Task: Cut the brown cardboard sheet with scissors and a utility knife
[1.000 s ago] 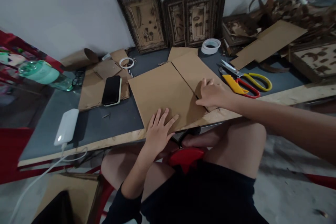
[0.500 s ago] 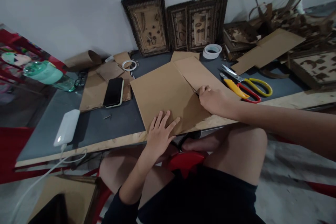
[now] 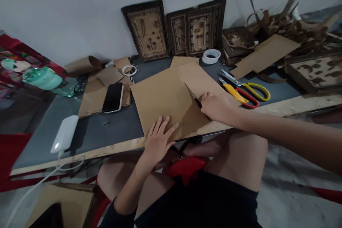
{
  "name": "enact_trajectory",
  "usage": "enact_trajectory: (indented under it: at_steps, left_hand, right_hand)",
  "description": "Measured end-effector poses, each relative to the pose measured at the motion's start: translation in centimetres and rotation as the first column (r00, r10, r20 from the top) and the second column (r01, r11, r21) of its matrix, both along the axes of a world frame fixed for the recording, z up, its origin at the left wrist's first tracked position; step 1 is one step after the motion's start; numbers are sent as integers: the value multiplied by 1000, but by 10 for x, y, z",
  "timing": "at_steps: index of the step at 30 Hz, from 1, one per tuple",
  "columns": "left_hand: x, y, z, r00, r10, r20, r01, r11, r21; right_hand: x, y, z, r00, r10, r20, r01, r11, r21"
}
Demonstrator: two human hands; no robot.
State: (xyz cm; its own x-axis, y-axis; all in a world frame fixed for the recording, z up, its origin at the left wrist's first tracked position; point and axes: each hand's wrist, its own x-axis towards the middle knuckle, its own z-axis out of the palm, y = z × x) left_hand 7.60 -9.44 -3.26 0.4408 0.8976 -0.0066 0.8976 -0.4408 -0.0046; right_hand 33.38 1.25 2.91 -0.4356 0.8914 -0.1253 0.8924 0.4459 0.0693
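Note:
A wide sheet of brown cardboard (image 3: 160,96) lies over the table's front edge. My left hand (image 3: 157,142) rests flat on its near edge with the fingers spread. My right hand (image 3: 216,107) is closed around a dark-handled craft knife (image 3: 197,102), mostly hidden in the fist. Its thin tip meets the cardboard at the low end of a slanting slit. To the right of that slit lies a paler cardboard strip (image 3: 207,80), partly under my right hand. Scissors (image 3: 249,91) with yellow and red handles and a yellow utility knife (image 3: 233,92) lie just beyond this hand.
Left of the sheet are a phone (image 3: 113,97) on cardboard scraps, a white power bank (image 3: 65,133) with a cable, and a green bottle (image 3: 48,80). Behind stand decorated frames (image 3: 146,30) and tape rolls (image 3: 211,56). Dark scraps (image 3: 288,25) pile up at right.
My right hand and the knife have moved slightly toward me along the slit, which shows longer. My left hand stays flat on the sheet. The whole view has shifted a little.

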Motion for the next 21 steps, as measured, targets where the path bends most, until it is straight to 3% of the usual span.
enact_trajectory:
  at_steps: [3,6,10,14,17,21]
  left_hand:
    - [0,-1,-3,1000,8,28,-8,1000,28]
    - [2,-4,-5,998,23,51,-25,998,51]
    - [13,-2,-1,991,102,90,-105,994,23]
    - [37,10,7,978,165,131,-170,985,28]
    - [60,17,11,980,159,122,-169,983,76]
    - [74,23,6,983,136,125,-153,978,140]
  right_hand:
    - [15,-8,-3,994,-93,58,97,992,-76]
    - [40,-26,-12,974,-192,-117,186,981,-61]
    - [73,-47,-44,923,-8,-385,41,996,79]
    - [85,-51,-74,910,-5,-415,93,977,191]
    - [83,-46,-76,935,-40,-353,124,968,220]
    - [75,-41,-63,970,52,-238,12,965,260]
